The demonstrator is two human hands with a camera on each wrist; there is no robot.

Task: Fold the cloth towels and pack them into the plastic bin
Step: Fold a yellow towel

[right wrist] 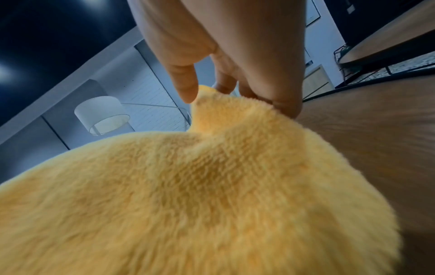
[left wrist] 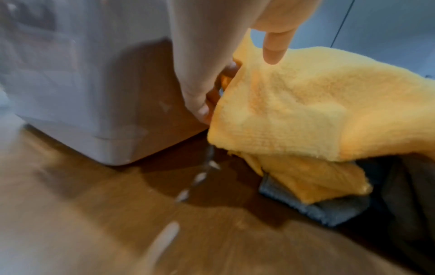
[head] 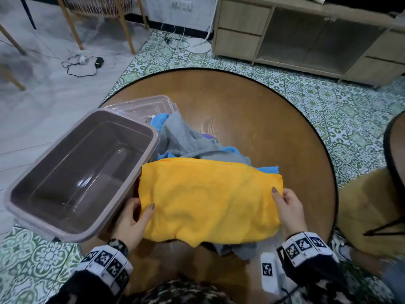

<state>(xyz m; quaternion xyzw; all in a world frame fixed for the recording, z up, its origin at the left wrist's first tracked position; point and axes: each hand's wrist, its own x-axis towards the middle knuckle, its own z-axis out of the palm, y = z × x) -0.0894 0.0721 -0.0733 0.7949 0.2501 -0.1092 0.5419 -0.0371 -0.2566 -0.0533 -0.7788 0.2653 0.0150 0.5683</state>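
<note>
A yellow towel [head: 208, 200] lies folded over on a round wooden desk [head: 263, 119], held at both short ends. The left hand [head: 129, 218] grips its left edge — thumb on top of the cloth, the other fingers [left wrist: 207, 109] tucked underneath, as the left wrist view shows. The right hand [head: 289, 207] pinches the right edge, thumb over the top and fingers [right wrist: 287, 108] curled beneath the fluffy pile. The towel is doubled, with a lower layer peeking out under the upper one in the left wrist view.

Under and behind the yellow towel sits a loose heap of unfolded cloths: a grey towel [head: 186, 139] crumpled on top, a blue towel [head: 158, 120] showing at the far end and again at the right side of the heap. A small purple patch among them is too hidden to identify.

The plastic bin [head: 81, 172] stands just to the left of the towel, near the desk's left edge — greyish-brown, rectangular, nothing inside it. Its clear lid [head: 144, 106] lies flat behind it, partly under the heap's far end.

Beyond the desk the floor is green patterned tile, with a wooden cabinet [head: 306, 36] against the far wall.
</note>
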